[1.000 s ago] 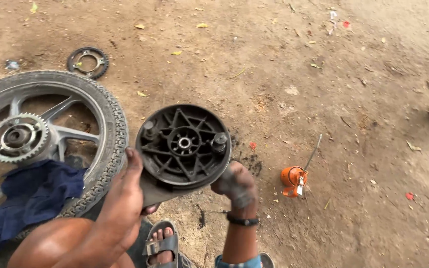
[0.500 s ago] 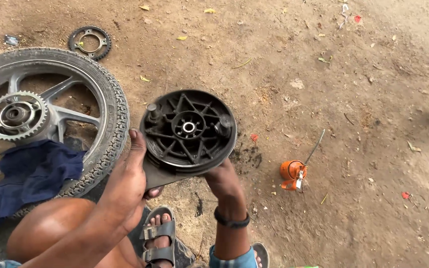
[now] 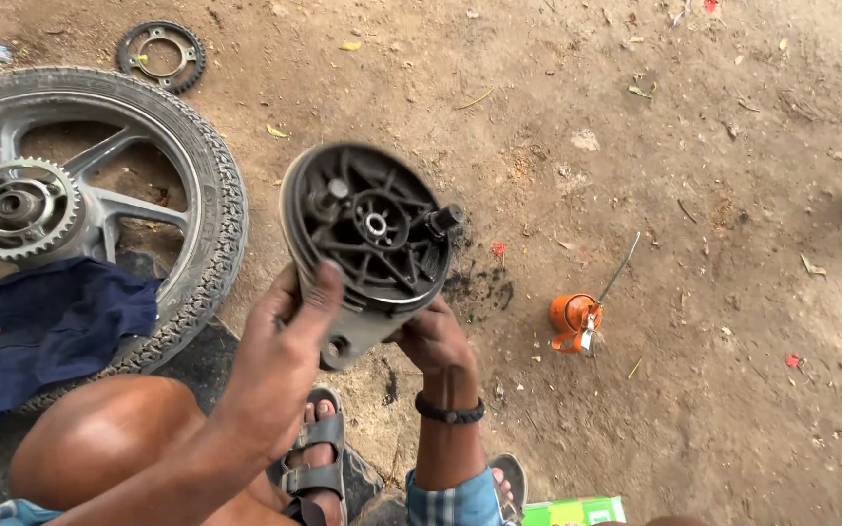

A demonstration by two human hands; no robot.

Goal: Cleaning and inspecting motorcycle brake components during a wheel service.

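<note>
I hold a round, greasy black brake drum plate (image 3: 367,229) up over the dirt, its ribbed inner face with a centre hole tilted toward the right. My left hand (image 3: 285,351) grips its lower left rim, thumb across the edge. My right hand (image 3: 433,341), with a dark band on the wrist, supports it from below on the right side. A motorcycle wheel (image 3: 99,214) with tyre and sprocket lies flat on the ground at the left.
A dark blue rag (image 3: 51,326) drapes over the wheel's near side. A loose sprocket ring (image 3: 160,54) lies at the top left. An orange oil can (image 3: 577,314) with a long spout sits on the dirt at right. My knee and sandalled foot (image 3: 314,468) are below.
The drum plate has been turned from lying nearly face-up to standing tilted on edge, and raised closer to the camera. Both hands kept their hold.
</note>
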